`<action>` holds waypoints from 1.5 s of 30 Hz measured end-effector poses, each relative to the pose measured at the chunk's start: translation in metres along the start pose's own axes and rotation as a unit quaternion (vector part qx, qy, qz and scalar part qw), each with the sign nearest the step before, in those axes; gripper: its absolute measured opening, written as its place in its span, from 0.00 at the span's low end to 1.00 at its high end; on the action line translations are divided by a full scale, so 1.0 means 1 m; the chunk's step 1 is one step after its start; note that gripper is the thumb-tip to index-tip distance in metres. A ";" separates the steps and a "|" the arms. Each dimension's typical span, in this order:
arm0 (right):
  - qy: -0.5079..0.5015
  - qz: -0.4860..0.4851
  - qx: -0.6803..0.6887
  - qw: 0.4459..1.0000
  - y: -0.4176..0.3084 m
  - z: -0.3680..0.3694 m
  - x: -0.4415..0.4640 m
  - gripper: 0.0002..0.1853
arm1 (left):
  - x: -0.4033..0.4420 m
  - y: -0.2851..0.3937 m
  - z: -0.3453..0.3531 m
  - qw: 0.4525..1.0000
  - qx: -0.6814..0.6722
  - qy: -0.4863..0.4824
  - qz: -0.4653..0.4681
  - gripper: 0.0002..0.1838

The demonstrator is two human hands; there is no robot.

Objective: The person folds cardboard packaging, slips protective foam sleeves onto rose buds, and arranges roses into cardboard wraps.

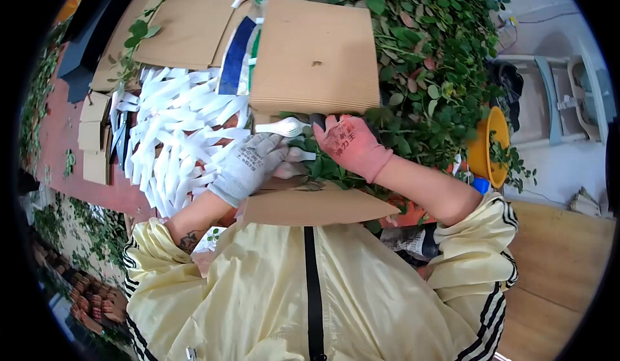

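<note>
My left hand (247, 166), in a pale grey glove, lies over netted flower heads at the middle of the work area, its fingers bent together; what they hold, if anything, is hidden. Just beyond its fingertips lies a white netted bud (284, 127). A paler netted bud (298, 155) sticks out to the right of this hand. My right hand (350, 145), in a pink glove, is closed around a small dark object (317, 121) beside the white bud, close to green stems. Above both hands sits a brown corrugated cardboard piece (315, 57).
White net sleeves (181, 128) are piled on the left. Leafy stems (439, 51) cover the right side, near a yellow tub (494, 148). A cardboard flap (310, 207) lies close to my body. Small cardboard pieces (95, 132) are stacked at the far left.
</note>
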State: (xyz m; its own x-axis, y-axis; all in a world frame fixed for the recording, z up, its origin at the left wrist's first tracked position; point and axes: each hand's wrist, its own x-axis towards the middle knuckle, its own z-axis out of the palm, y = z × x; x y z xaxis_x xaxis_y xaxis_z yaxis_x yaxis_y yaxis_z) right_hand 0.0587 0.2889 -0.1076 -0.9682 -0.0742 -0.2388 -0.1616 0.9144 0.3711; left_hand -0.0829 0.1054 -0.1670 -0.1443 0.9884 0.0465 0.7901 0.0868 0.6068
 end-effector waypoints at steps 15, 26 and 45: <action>0.059 0.052 0.123 0.989 -0.011 0.051 -0.007 0.16 | -0.003 -0.014 -0.012 0.988 0.081 -0.037 0.124 0.19; 0.152 0.089 0.194 0.965 -0.014 -0.011 -0.021 0.11 | 0.013 -0.015 -0.017 0.987 0.113 0.010 0.115 0.19; 0.045 -0.042 0.271 0.961 -0.039 0.036 0.007 0.16 | 0.021 0.000 -0.028 0.991 0.075 0.020 0.112 0.15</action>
State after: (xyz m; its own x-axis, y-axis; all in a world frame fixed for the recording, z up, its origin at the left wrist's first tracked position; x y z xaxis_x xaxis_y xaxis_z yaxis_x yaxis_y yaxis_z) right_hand 0.0651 0.2671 -0.1556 -0.9726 -0.1688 -0.1598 -0.1407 0.9748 -0.1730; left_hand -0.1022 0.1225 -0.1436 0.0231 0.9796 0.1994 0.8846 -0.1130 0.4524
